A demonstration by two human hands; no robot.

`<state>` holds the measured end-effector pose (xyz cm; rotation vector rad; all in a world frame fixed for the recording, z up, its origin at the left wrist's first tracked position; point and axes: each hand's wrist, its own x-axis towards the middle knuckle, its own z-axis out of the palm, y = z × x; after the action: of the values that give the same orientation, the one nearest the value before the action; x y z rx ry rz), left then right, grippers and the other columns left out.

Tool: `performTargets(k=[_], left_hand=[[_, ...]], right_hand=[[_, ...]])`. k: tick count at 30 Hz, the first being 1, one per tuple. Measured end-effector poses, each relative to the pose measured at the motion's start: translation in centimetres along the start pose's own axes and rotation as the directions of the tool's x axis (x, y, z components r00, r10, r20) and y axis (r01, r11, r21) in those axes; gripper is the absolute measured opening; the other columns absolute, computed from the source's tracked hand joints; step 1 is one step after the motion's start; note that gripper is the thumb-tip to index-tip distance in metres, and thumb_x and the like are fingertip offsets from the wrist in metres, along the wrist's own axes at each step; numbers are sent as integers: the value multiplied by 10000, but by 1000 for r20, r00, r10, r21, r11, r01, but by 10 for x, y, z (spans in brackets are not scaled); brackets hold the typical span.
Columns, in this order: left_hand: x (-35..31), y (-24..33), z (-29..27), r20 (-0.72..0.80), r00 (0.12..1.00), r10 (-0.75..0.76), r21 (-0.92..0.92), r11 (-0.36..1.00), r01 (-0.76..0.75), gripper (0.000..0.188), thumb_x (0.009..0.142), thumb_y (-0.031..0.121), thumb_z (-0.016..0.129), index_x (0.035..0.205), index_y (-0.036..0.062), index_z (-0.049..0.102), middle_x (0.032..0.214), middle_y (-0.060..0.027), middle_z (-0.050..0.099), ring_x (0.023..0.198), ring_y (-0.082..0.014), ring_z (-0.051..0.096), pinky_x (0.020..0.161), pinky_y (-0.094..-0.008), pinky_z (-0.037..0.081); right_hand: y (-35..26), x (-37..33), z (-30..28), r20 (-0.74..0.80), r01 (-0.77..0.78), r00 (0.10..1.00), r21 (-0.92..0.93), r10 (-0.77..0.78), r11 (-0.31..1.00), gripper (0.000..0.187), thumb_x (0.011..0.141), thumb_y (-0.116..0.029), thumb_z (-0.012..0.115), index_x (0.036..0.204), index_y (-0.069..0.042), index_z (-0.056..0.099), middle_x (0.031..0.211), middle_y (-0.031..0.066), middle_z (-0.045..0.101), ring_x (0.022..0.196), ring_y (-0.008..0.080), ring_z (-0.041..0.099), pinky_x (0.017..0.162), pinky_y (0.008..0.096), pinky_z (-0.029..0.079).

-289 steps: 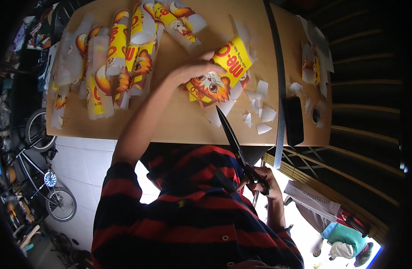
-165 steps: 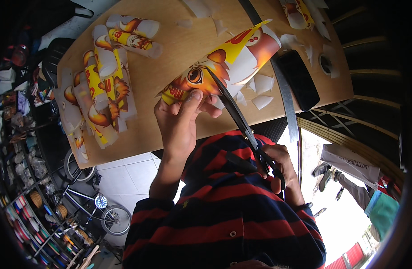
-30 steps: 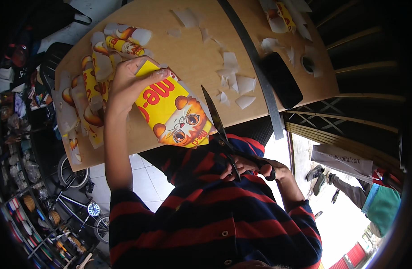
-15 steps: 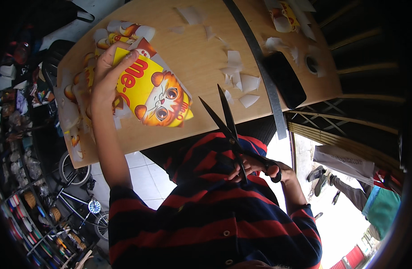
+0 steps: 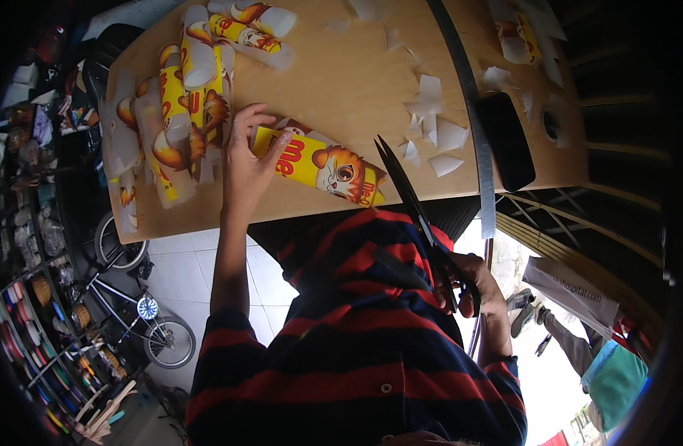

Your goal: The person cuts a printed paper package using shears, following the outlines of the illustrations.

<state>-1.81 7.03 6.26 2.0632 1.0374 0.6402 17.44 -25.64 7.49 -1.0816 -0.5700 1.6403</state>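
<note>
A yellow printed sheet with an orange cartoon cat (image 5: pixel 334 171) lies at a slant near the table's front edge. Its left end is in my left hand (image 5: pixel 251 160), the thumb on top and the other fingers curled behind. My right hand (image 5: pixel 471 286) is closed round the handles of long black scissors (image 5: pixel 408 182). The blades are nearly together and point up to the left, their tips just right of the sheet and not touching it. Left of my left hand lies a pile of curled yellow cat-print sheets (image 5: pixel 174 104).
White paper scraps (image 5: pixel 434 123) lie right of centre on the brown table (image 5: pixel 319 82). Beyond them are a dark metal ruler (image 5: pixel 471 97), a black phone (image 5: pixel 505 141) and a tape roll (image 5: pixel 551 126). A bicycle (image 5: pixel 144 305) stands lower left; another person (image 5: pixel 613 379) is at the lower right.
My left hand has brought the cat-print sheet right and lower, away from the pile, uncovering it. The scissors' blades have come nearly together, and my right hand has moved slightly right.
</note>
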Motion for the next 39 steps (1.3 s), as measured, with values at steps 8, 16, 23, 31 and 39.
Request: performTargets(k=[8, 16, 23, 31, 39], left_hand=[[-40, 29, 19, 82, 918, 388, 309, 866, -394, 345, 786, 178, 703, 1111, 97, 617, 1230, -92, 527, 1186, -322, 446, 1006, -478, 323], [-79, 16, 9, 157, 979, 129, 240, 957, -165, 752, 664, 231, 820, 1312, 105, 459, 1287, -158, 420, 1214, -388, 359, 1013, -507, 311], [-53, 24, -14, 130, 979, 158, 352, 915, -195, 709, 594, 129, 845, 1229, 142, 531, 1084, -99, 525, 1070, -334, 454, 916, -451, 391], [32, 13, -12, 223, 874, 432, -229, 895, -383, 349, 715, 12, 714, 1044, 125, 684, 880, -56, 550, 698, -167, 550, 626, -261, 447], [86, -1, 17, 562, 724, 400, -327, 911, -250, 382, 717, -80, 586, 1064, 70, 637, 1011, -64, 534, 836, -187, 540, 763, -280, 439]], right_hand=[[7, 2, 6, 27, -22, 999, -105, 25, 994, 589, 648, -452, 837, 919, 10, 593, 711, 38, 608, 619, 122, 606, 561, 246, 462], [16, 8, 17, -137, -46, 990, -13, 43, 999, 476, 693, -174, 837, 980, 11, 504, 750, 149, 670, 635, 164, 665, 532, 243, 498], [5, 39, 22, -225, 55, 973, -15, -57, 998, 457, 679, -130, 836, 955, -35, 485, 820, 180, 690, 626, 117, 633, 504, 209, 485], [-34, 91, 24, -333, 241, 887, -259, -320, 935, 341, 754, -116, 772, 913, -30, 484, 704, 56, 579, 554, 120, 584, 492, 222, 460], [-45, 119, 13, -433, 211, 811, -409, -392, 888, 301, 811, -173, 743, 895, -22, 496, 678, 10, 512, 506, 88, 525, 454, 221, 430]])
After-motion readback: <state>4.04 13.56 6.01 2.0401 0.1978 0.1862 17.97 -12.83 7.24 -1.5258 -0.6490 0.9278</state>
